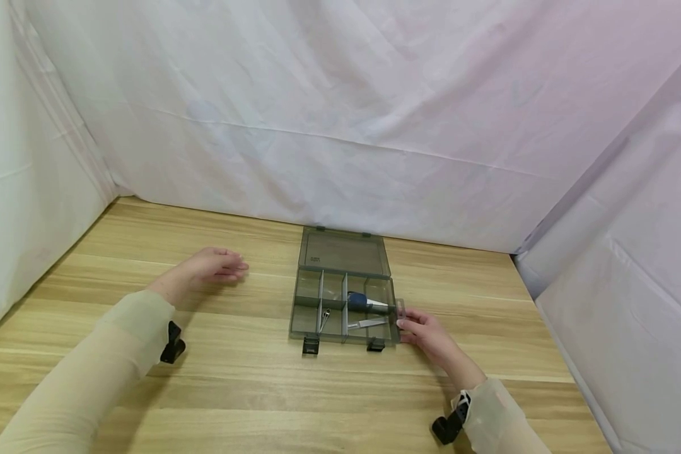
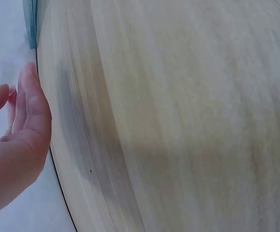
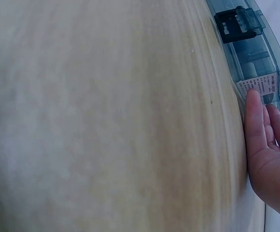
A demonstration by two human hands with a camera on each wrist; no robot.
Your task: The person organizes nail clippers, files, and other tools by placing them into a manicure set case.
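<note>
An open, smoky translucent compartment box [image 1: 306, 296] lies on the wooden table [image 1: 250, 378], its lid [image 1: 343, 252] folded back flat. Inside lie a blue-handled tool [image 1: 365, 302], a flat metal piece [image 1: 366, 323] and a small metal clip [image 1: 323, 318]. My right hand [image 1: 422, 331] touches the box's right side with straight fingers; in the right wrist view these fingers [image 3: 256, 121] lie against the box wall [image 3: 253, 58] by a label [image 3: 260, 86]. Well left of the box, my left hand [image 1: 212, 266] stays low over the table with relaxed fingers [image 2: 26, 111], holding nothing.
Two dark latches [image 1: 310, 345] [image 1: 376, 345] stick out from the box's front edge. White cloth walls [image 1: 340, 113] close in the table at the back and on both sides. Bare wood [image 2: 178, 121] stretches in front of and to the left of the box.
</note>
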